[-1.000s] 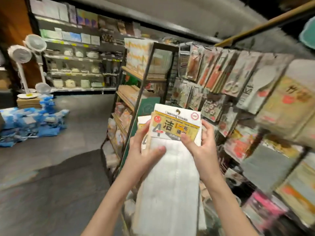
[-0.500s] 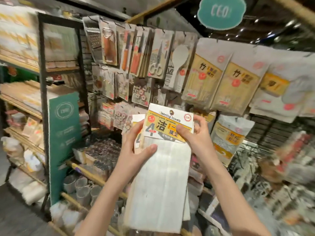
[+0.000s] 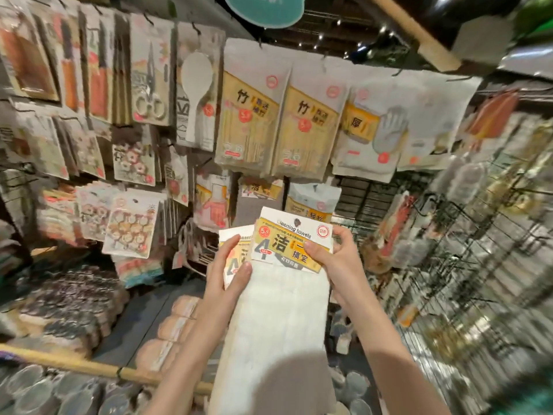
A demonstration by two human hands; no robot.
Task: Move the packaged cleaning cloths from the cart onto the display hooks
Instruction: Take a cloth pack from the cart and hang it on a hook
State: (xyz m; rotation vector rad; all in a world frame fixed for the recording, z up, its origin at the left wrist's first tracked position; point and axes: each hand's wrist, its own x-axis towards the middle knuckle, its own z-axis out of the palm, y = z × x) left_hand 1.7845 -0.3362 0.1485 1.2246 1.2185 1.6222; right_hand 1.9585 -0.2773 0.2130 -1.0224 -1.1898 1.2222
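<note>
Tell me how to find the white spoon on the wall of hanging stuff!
Look at the top row of hanging packets, left of the two yellow bamboo packs. Beside the scissors card hangs the white rice paddle. It is the only plain white spoon shape there.

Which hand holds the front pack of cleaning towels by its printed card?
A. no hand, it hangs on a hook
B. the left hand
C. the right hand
C: the right hand pinches the printed card of the front pack, while the left hand holds the pack behind.
</note>
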